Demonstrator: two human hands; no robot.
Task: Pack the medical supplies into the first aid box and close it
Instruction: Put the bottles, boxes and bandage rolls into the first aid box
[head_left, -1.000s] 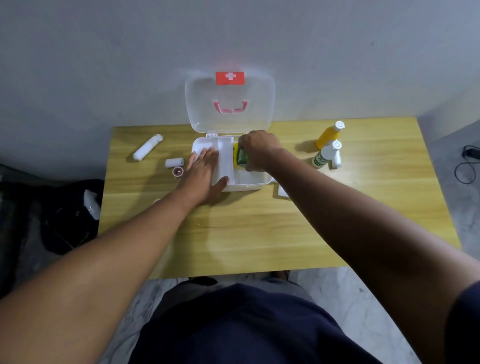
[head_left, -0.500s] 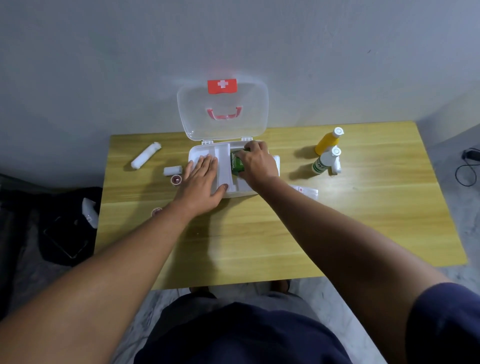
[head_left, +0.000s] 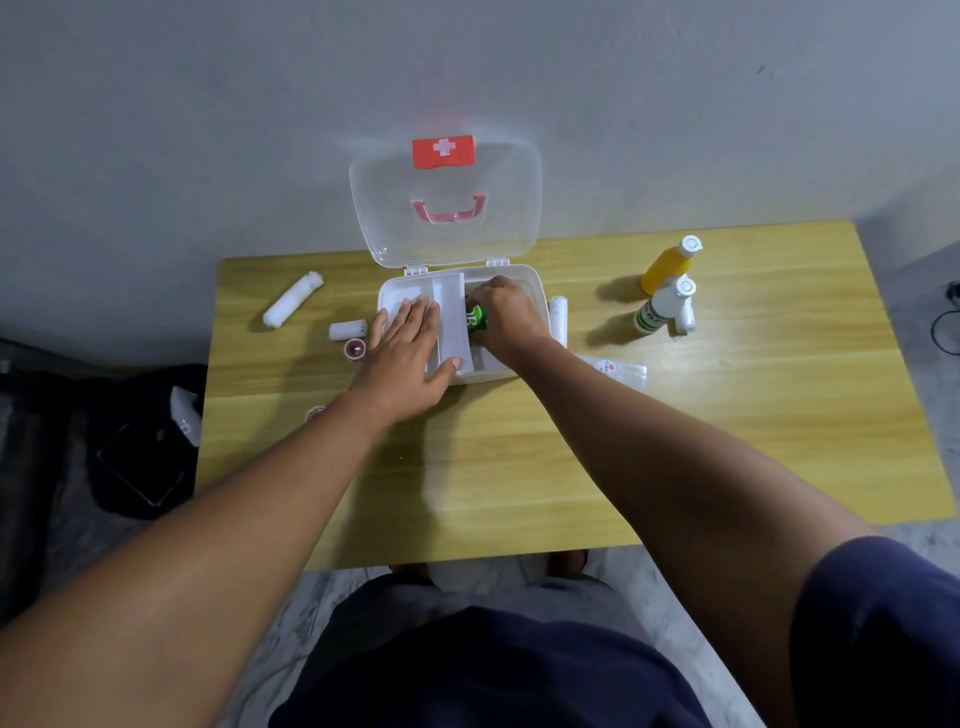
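Head view — left hand (head_left: 410, 345) flat on the first aid box (head_left: 535, 291), right hand (head_left: 506, 317) gripping a green item (head_left: 476, 318) inside.

R hand (head_left: 506, 319) hides most of green pkg (head_left: 477, 318); its print's too blurry to read.

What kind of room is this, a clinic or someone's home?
Likely a plain home or office room rather than a clinic: a wooden table pushed against a bare grey wall, a hard grey floor, and a black bag lying beside the table.
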